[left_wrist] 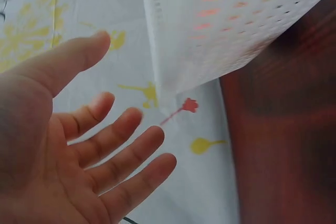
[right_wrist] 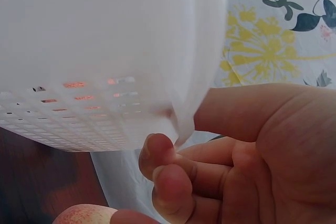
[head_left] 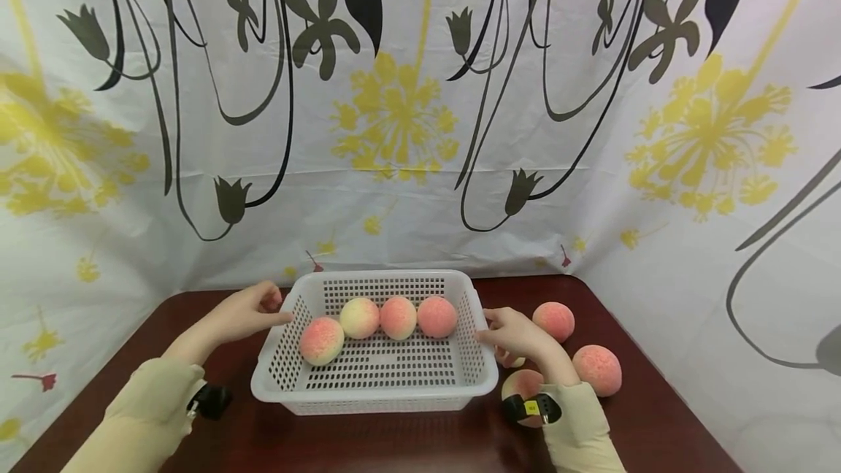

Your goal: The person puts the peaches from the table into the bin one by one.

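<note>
A white plastic basket (head_left: 377,401) with slotted walls stands on the dark table. Several pink and yellow peaches lie inside it; one peach (head_left: 322,341) is at the left, and others form a row behind. At the basket's left side is my left hand (head_left: 246,312), fingers loosely bent and apart; the left wrist view shows a gap between this hand (left_wrist: 100,156) and the basket wall (left_wrist: 210,40). My right hand (head_left: 519,334) grips the right rim. In the right wrist view its thumb passes behind the rim (right_wrist: 197,77) and its fingers (right_wrist: 173,192) curl beneath.
Right of the basket, more peaches lie on the table (head_left: 368,447): one at the back (head_left: 554,322), another near the right edge (head_left: 596,371), and a third (head_left: 519,385) partly behind my right wrist. A patterned curtain (head_left: 394,225) hangs behind and beside the table.
</note>
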A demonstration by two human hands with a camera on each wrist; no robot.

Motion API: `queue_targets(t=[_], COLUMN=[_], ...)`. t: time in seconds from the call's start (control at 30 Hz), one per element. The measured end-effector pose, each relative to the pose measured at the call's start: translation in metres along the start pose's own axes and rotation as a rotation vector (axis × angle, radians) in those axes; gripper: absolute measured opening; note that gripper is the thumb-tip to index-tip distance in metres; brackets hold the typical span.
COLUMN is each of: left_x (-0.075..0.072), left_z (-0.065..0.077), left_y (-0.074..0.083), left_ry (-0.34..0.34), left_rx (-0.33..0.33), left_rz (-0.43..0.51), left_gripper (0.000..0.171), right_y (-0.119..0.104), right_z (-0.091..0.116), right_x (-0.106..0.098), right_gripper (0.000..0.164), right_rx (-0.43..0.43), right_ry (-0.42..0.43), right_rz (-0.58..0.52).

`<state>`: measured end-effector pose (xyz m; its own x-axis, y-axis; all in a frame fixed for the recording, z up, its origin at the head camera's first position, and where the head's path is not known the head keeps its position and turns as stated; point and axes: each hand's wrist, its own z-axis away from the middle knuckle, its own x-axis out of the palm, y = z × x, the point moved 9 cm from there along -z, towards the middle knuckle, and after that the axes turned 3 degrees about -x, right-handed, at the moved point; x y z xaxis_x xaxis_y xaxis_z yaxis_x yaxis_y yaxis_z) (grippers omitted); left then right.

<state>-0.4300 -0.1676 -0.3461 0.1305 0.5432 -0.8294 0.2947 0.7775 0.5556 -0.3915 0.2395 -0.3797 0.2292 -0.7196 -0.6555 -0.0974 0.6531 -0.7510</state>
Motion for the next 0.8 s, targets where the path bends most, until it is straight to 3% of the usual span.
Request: queue_targets(t=[0.2, 0.4, 0.6, 0.8], left_x=[0.016, 0.035, 0.052, 0.061], left_z=[0.009, 0.013, 0.015, 0.01], left_y=[-0.039, -0.06, -0.058, -0.049], left_ry=[-0.007, -0.047, -0.114, -0.151], left_rx=[-0.194, -0.307, -0.342, -0.306], left_rz=[0.255, 0.495, 0.62, 0.711], left_gripper=[0.07, 0.082, 0.082, 0.077], right_y=[-0.001, -0.002, -0.002, -0.002], right_z=[0.0, -0.001, 0.0, -0.001], right_x=[0.0, 0.0, 0.0, 0.002], right_gripper=[0.047, 0.047, 0.049, 0.047], right_rx=[-0.008, -0.015, -0.025, -0.051], right_ry=[-0.015, -0.017, -0.032, -0.059], right_rz=[0.014, 0.005, 0.007, -0.025])
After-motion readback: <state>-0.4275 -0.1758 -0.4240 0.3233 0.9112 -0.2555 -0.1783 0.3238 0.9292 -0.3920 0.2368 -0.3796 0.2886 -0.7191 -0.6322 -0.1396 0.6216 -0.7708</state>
